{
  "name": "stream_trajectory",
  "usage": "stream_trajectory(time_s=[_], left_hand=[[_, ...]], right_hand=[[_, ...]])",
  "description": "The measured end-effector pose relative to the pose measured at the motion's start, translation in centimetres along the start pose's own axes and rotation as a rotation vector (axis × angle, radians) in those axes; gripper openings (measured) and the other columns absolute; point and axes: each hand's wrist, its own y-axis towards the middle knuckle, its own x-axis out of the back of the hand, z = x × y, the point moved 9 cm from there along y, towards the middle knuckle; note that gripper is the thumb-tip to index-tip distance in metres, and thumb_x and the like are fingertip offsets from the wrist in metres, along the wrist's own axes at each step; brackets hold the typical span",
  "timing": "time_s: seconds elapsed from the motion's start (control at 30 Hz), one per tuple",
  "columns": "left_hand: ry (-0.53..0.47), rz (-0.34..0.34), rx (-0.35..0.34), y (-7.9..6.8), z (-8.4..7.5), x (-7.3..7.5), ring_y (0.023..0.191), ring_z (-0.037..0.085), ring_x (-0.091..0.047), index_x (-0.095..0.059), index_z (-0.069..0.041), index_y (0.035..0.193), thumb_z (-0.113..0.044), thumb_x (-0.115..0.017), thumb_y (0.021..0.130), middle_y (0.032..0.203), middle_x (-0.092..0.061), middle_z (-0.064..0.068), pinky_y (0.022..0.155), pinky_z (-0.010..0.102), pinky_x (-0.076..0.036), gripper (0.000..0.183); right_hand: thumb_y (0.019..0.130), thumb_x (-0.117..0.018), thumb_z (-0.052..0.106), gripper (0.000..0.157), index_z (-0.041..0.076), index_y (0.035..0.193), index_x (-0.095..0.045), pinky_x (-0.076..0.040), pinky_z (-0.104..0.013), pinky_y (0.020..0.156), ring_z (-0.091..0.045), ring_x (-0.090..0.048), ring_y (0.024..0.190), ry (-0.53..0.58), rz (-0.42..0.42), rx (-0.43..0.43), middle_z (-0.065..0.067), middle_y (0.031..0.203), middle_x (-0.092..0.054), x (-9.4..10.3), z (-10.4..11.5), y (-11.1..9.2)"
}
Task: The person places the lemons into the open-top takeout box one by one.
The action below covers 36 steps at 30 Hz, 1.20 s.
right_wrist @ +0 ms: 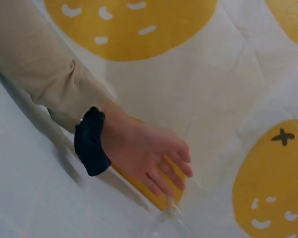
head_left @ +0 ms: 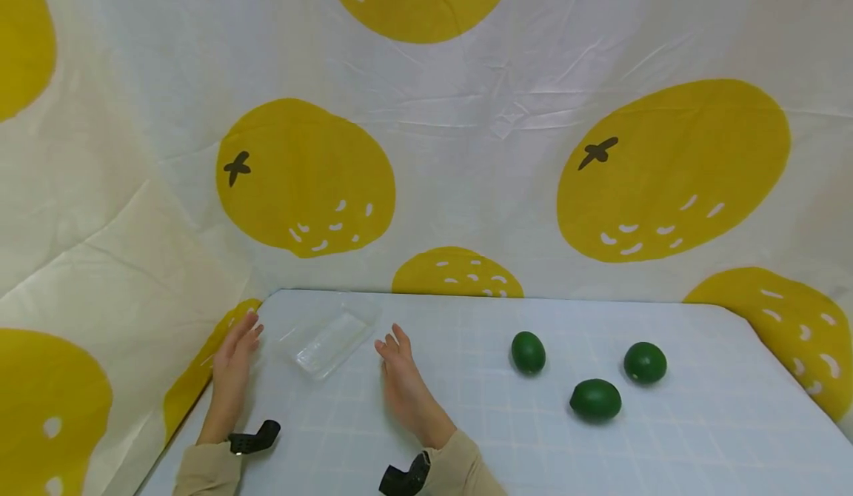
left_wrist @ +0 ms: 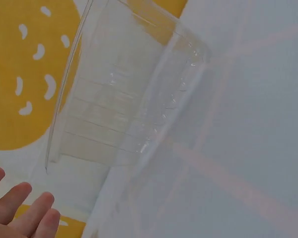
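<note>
A clear plastic container [head_left: 333, 342] sits at the back left of the table, between my two hands. My left hand [head_left: 233, 366] is raised on its left side, fingers extended and apart from it. On the other side my right hand [head_left: 408, 386] hovers with loosely bent fingers, holding nothing. The left wrist view shows the container's ribbed wall [left_wrist: 109, 109] up close, with fingertips [left_wrist: 37, 210] at the lower left. In the right wrist view my left hand [right_wrist: 146, 153] has relaxed fingers, and a bit of clear plastic [right_wrist: 169, 223] shows below it.
Three dark green lime-like fruits lie to the right: one nearer the middle [head_left: 529, 353], one in front [head_left: 596, 400], one farther right [head_left: 645, 363]. A pale checked cloth [head_left: 506, 451] covers the table. A white curtain with yellow fruit prints [head_left: 466, 148] hangs behind and at the left.
</note>
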Motion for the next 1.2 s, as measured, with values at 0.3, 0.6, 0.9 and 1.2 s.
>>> stream_trajectory(time_s=[0.3,0.6,0.9,1.2], left_hand=[[-0.449,0.205,0.077,0.0,2.9,-0.9,0.134,0.016,-0.048,-0.036,-0.012,0.149,-0.025,-0.036,0.109,0.143,-0.049,-0.002,0.115,0.030,-0.028,0.042],[-0.512,0.478,0.157,-0.6,4.2,-2.3,0.145,0.017,-0.032,0.010,0.002,0.155,-0.022,-0.019,0.110,0.163,-0.014,0.015,0.118,0.038,-0.009,0.058],[-0.584,0.533,0.165,-0.8,4.3,-3.2,0.142,0.016,-0.037,0.016,0.008,0.151,-0.013,-0.022,0.110,0.148,-0.044,0.000,0.115,0.044,0.000,0.060],[-0.612,0.538,0.124,-0.8,4.2,-3.5,0.139,0.020,-0.043,-0.020,0.006,0.153,-0.008,-0.022,0.110,0.149,-0.048,0.007,0.111,0.030,-0.029,0.045]], right_hand=[[0.099,-0.055,0.024,0.091,0.003,0.155,0.014,0.010,-0.047,0.119,-0.035,0.017,0.149,0.175,0.015,0.020,-0.022,0.161,0.020,-0.5,-3.5,1.9],[0.101,-0.046,0.018,0.083,-0.002,0.153,0.015,0.008,-0.046,0.119,-0.037,0.014,0.149,0.207,0.105,0.027,-0.022,0.161,0.020,-2.1,-5.5,1.9],[0.097,-0.044,0.016,0.083,-0.007,0.153,0.013,0.008,-0.048,0.119,-0.039,0.015,0.148,0.127,0.151,-0.013,-0.028,0.159,0.017,-2.4,-6.9,1.6],[0.095,-0.048,0.015,0.085,-0.009,0.152,0.011,0.005,-0.048,0.119,-0.040,0.013,0.148,0.047,0.173,-0.029,-0.031,0.159,0.015,-3.0,-7.4,1.2]])
